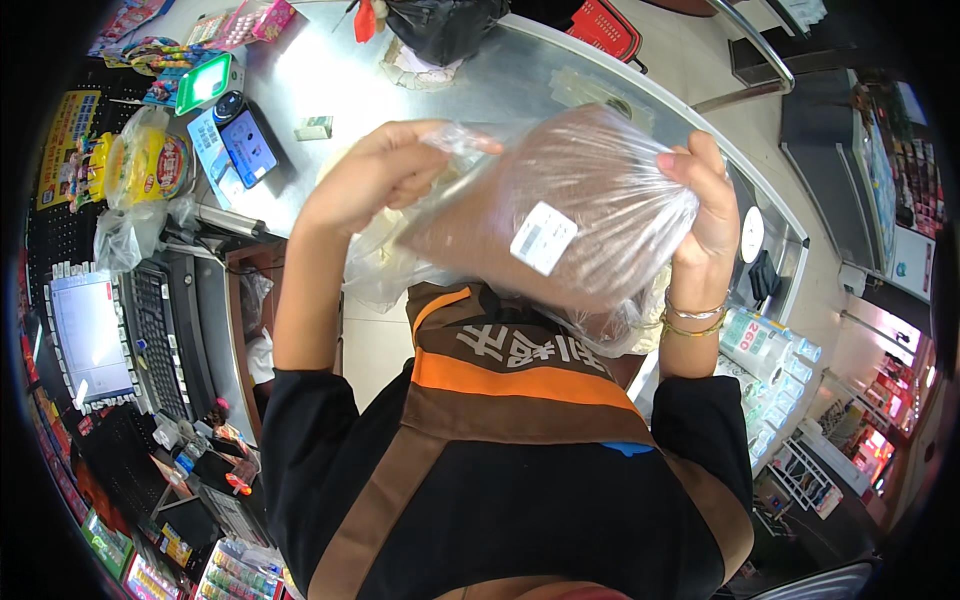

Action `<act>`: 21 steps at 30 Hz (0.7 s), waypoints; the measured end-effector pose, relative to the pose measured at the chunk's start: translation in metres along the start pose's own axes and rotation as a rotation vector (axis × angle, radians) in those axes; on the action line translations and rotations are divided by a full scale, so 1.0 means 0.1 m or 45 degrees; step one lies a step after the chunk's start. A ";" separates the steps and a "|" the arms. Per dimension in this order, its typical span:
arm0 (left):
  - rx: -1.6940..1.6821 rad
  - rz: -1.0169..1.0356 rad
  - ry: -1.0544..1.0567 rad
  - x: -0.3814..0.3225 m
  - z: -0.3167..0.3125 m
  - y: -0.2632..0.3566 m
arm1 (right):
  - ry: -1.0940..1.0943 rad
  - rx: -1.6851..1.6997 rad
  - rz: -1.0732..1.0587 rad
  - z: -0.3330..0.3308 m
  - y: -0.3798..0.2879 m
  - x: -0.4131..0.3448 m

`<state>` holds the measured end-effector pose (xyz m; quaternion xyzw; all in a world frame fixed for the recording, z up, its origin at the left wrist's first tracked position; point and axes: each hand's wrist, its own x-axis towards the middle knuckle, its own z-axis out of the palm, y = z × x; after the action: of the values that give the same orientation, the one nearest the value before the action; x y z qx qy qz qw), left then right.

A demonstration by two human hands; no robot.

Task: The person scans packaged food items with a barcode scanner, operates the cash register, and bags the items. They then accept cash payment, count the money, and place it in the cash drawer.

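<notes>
A clear plastic bag filled with something brown (480, 217) is held up over the near side of the metal counter (300, 90). A white label (544, 238) with a barcode is stuck on it. My right hand (701, 191), with bracelets at the wrist, grips the bag's gathered plastic between thumb and fingers. At the bag's other side my left hand (390, 169) pinches a twisted end of clear plastic, its index finger pointing along the bag. Behind and below the held bag lies more clear plastic with pale contents (382, 259), partly hidden.
A payment device with a lit screen (251, 146) stands left on the counter, near a small folded paper (313, 128). A black plastic bag (450, 26) sits at the far edge. A keyboard (156, 337) and monitor (90, 337) are at left; wrapped rolls (757, 352) are at right.
</notes>
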<state>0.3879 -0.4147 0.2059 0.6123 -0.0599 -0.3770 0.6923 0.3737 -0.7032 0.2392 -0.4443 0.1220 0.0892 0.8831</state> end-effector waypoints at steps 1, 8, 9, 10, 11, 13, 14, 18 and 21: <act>-0.036 0.082 -0.030 0.02 0.02 -0.02 | -0.088 -0.176 -0.089 -0.04 0.06 0.03; -0.101 0.007 0.214 0.30 0.12 -0.36 | -0.114 -0.748 -0.264 -0.18 0.27 0.26; 0.172 0.054 0.326 0.28 0.07 -0.40 | -0.160 -0.771 -0.267 -0.19 0.23 0.28; 0.444 0.157 0.415 0.26 0.04 -0.44 | -0.175 -0.762 -0.277 -0.21 0.19 0.27; 0.722 0.251 0.499 0.23 0.01 -0.47 | -0.198 -0.732 -0.276 -0.21 0.15 0.25; 0.788 0.380 0.694 0.23 -0.03 -0.48 | -0.234 -0.741 -0.285 -0.22 0.04 0.23; 0.596 0.342 0.714 0.25 -0.02 -0.47 | -0.222 -0.742 -0.312 -0.22 -0.02 0.26; 0.140 0.421 0.559 0.39 0.23 -0.33 | -0.173 -0.598 -0.329 -0.22 0.00 0.30; 0.107 0.600 0.565 0.52 0.45 -0.15 | -0.363 -0.965 -0.333 -0.22 0.25 0.16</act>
<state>0.3931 -0.4815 0.1835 0.6770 -0.0631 -0.0611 0.7307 0.3796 -0.7051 0.2024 -0.7325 -0.1000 0.0754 0.6691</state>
